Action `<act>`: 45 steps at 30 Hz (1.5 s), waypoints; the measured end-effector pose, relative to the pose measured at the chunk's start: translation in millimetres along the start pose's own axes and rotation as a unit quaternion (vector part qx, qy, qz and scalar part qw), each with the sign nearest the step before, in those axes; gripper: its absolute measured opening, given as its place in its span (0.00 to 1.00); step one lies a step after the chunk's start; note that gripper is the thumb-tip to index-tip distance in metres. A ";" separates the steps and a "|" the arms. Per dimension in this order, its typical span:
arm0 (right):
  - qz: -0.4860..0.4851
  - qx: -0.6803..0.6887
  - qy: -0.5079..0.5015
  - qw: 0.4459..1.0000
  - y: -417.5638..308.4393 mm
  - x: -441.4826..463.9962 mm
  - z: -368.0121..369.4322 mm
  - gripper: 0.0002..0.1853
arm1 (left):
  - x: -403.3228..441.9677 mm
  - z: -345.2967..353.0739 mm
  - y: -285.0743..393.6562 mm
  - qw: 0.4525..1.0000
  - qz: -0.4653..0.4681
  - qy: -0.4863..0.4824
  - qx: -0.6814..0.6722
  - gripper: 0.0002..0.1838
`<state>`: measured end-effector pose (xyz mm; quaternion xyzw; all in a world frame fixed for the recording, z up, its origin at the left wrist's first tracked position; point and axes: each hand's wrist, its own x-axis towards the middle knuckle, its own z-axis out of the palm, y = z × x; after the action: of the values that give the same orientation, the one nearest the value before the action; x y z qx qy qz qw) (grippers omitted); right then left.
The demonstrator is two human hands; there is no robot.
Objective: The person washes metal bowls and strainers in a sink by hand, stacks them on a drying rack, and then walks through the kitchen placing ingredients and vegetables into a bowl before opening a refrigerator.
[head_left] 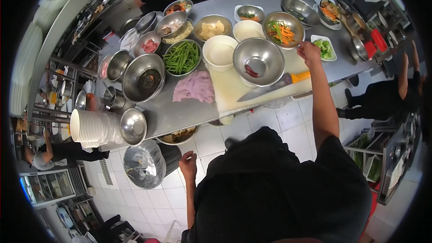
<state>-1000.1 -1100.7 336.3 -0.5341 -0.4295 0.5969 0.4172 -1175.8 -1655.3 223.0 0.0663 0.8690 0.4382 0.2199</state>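
My right hand [309, 51] reaches over the table with its fingers pinched at the near right rim of a metal bowl [294, 36] holding sliced carrots [283, 33] and green strips. Close to that hand are a white square dish of chopped greens [324, 48] and a large knife [265, 87] with a yellow handle, lying on the white cutting board [227, 101]. Left of the knife, a metal bowl [265, 56] contains a few dark red pieces. My left hand [188, 164] hangs below the table edge, loosely curled and holding nothing, beside the lined trash bin [144, 166].
Green beans [182, 57] fill a bowl on the left, with a pink cloth [194, 87] in front. A white bowl [219, 51] stands mid-table. Stacked white containers [87, 126] sit at the left end. Other people work nearby, one [387, 92] on the right.
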 end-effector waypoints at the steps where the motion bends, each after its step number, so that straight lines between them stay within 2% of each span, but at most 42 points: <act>1: 0.002 0.001 0.000 1.000 1.1 3.2 0.6 0.06 | 0.6 -0.3 -14.9 1.000 -0.002 0.000 0.025 0.13; 4: 0.010 0.002 -0.009 1.000 3.4 4.2 -0.3 0.03 | 3.8 -0.2 -71.4 0.997 -0.002 -0.009 0.073 0.15; 6: 0.022 -0.010 -0.003 1.000 2.1 3.6 -0.3 0.04 | 2.3 0.2 -101.1 0.993 -0.059 -0.029 0.102 0.16; 9: 0.028 -0.010 -0.001 1.000 2.4 1.8 1.2 0.06 | -12.8 -7.0 -112.8 0.977 -0.090 -0.063 0.181 0.16; 11: 0.028 -0.001 -0.004 1.000 3.4 4.0 0.6 0.06 | -24.1 -12.5 -119.7 0.971 -0.199 -0.085 0.101 0.14; 13: 0.033 -0.001 -0.001 0.999 -0.2 -2.3 1.3 0.05 | -28.7 -1.7 -203.0 0.956 -0.276 -0.057 0.074 0.12; 14: 0.032 -0.008 0.000 0.999 -3.2 -6.5 1.4 0.05 | -33.2 -1.8 -219.2 0.947 -0.309 -0.065 0.057 0.11; 15: 0.032 -0.015 -0.001 0.999 -5.1 -8.9 1.4 0.04 | -35.6 -5.1 -231.8 0.943 -0.294 -0.111 0.106 0.10; 20: 0.024 -0.013 -0.005 1.000 -2.1 -5.9 -4.7 0.06 | -53.2 -6.6 -229.5 0.930 -0.364 -0.037 0.038 0.08; 23: 0.034 -0.011 0.011 0.999 -5.3 -7.3 -2.7 0.07 | -44.4 0.4 -237.8 0.936 -0.350 -0.031 0.003 0.07; 24: 0.022 -0.007 -0.001 1.000 -0.6 -1.2 -6.6 0.08 | -34.8 3.2 -253.6 0.947 -0.300 -0.104 0.053 0.07; 25: 0.021 0.000 0.002 1.000 -1.0 -2.1 -7.8 0.07 | -39.0 -8.3 -191.8 0.954 -0.285 -0.089 0.013 0.08; 27: 0.018 0.016 0.004 1.000 -4.7 -8.5 -9.4 0.07 | -42.7 -8.8 -170.2 0.972 -0.229 -0.051 -0.023 0.10; 32: 0.014 0.027 0.024 0.999 -7.7 -23.8 -20.3 0.06 | -31.9 -1.6 -210.9 0.992 -0.096 -0.086 0.003 0.10; 34: 0.011 0.032 0.045 0.998 -15.3 -40.8 -20.9 0.07 | -30.9 -3.9 -221.5 0.990 -0.078 -0.110 0.034 0.09; 38: 0.011 0.042 0.047 0.998 -8.1 -37.2 -41.7 0.07 | -27.9 -11.2 -217.2 0.971 -0.127 -0.143 0.143 0.06; 40: 0.000 0.046 0.038 0.998 -6.4 -38.8 -49.2 0.07 | -34.9 -18.0 -200.6 0.969 -0.171 -0.121 0.127 0.06; 45: -0.006 0.046 0.049 0.998 -6.7 -48.5 -54.4 0.06 | -37.6 -29.4 -169.4 0.973 -0.193 -0.102 0.081 0.08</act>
<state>-941.7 -1141.6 353.0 -0.5402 -0.3838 0.5866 0.4656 -1141.9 -1791.3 116.4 -0.0405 0.8707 0.3069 0.3821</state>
